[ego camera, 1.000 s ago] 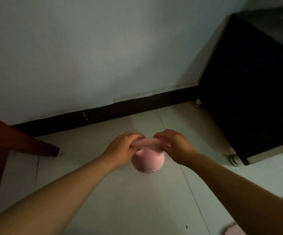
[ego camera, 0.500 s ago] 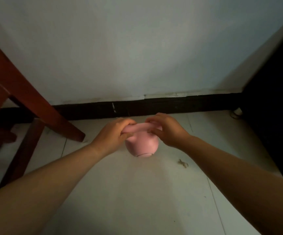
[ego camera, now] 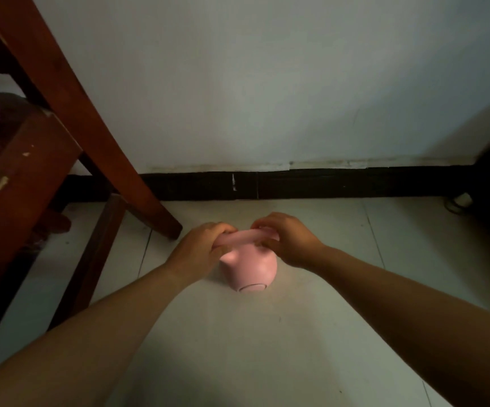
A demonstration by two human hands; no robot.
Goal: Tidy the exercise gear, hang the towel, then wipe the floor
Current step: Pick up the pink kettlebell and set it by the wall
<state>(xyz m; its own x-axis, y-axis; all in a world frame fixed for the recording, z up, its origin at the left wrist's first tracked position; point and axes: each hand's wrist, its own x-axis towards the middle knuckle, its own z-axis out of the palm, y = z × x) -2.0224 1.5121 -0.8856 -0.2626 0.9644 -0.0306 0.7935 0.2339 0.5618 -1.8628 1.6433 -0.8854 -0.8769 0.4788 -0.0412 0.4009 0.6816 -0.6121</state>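
Your left grip and right grip both clench the pink kettlebell by its handle, probably to share the weight. It's low at the floor, near the wall, beside the chair leg. Can't tell if it touches the floor.

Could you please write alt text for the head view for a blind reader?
A person's left hand and right hand grip the handle of a small pink kettlebell close to a pale tiled floor, before a white wall with a dark baseboard. A reddish-brown wooden chair stands at left.
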